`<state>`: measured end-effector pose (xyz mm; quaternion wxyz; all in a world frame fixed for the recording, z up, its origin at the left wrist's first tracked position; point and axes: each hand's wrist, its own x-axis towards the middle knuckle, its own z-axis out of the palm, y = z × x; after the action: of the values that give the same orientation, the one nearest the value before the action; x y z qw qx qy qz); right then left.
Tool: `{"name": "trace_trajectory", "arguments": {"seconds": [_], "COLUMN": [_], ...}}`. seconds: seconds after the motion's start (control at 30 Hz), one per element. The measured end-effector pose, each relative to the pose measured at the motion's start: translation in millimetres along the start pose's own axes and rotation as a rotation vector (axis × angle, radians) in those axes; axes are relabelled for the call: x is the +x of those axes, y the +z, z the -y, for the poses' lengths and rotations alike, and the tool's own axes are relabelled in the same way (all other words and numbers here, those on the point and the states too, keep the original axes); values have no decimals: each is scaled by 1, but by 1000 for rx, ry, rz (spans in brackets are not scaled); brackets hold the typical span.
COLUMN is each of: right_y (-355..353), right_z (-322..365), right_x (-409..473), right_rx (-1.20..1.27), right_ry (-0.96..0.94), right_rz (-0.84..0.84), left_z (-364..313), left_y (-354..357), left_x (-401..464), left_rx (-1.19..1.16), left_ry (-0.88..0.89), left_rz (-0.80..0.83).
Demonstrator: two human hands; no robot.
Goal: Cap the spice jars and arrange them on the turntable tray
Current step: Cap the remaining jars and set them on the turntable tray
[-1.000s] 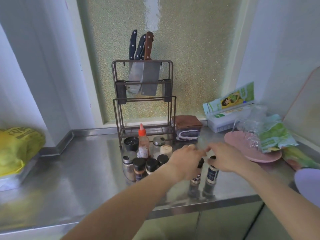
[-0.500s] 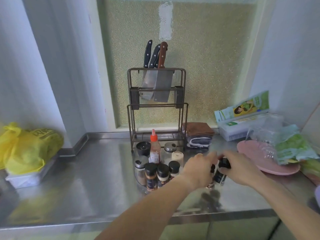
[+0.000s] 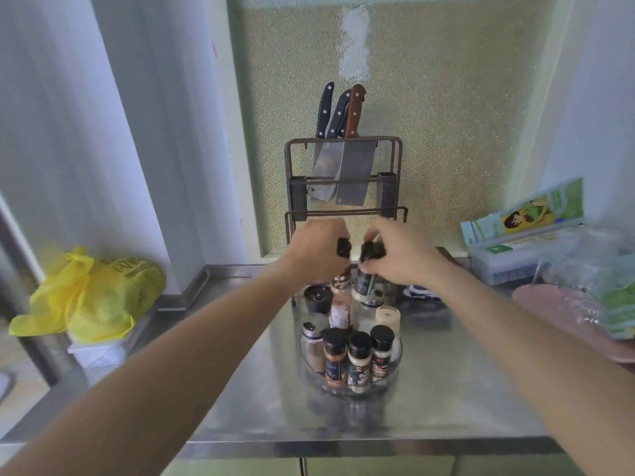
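Only "AR" reads on the yellow bag [image 3: 92,297]; jar labels [image 3: 359,367] blur

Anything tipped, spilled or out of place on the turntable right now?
Nothing stands out. The jars on the turntable tray stand upright and capped, with no spill on the counter. The left hand and right hand each hold a black-capped jar above the tray.

A single head-worn wide-angle view looks forward and slightly down at the steel counter [image 3: 446,389] from close range, knife rack [image 3: 343,187] at twelve o'clock, yellow bag [image 3: 99,297] at nine.
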<state>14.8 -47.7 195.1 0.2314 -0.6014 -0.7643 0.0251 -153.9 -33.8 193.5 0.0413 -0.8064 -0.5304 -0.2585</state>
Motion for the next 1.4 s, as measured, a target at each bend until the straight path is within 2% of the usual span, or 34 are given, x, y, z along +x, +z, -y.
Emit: {"name": "trace_trajectory", "arguments": {"seconds": [0.13,0.33,0.8,1.2,1.3,1.4], "right_y": [36,59,80,85,82,79], "right_z": [2,-10,-10,-19,-22,-37], "right_x": [3,5,-1,-5,-9,-20], "right_rx": [-25,-77,-231,-184,-115,39], "right_ry": [14,14,63,63,48,60], "right_rz": [118,197,311,289,248,78], "left_z": [11,5,16,11,12,22], "left_y": [33,47,86,106,100,87], "left_x": [-11,-7,-31,-35,-35,-43], "left_rx": [-8,38,121,245,148,-7], "left_ry": [-9,72,1,-49,-56,-60], "left_rz": [5,44,318,256,212,34]}}
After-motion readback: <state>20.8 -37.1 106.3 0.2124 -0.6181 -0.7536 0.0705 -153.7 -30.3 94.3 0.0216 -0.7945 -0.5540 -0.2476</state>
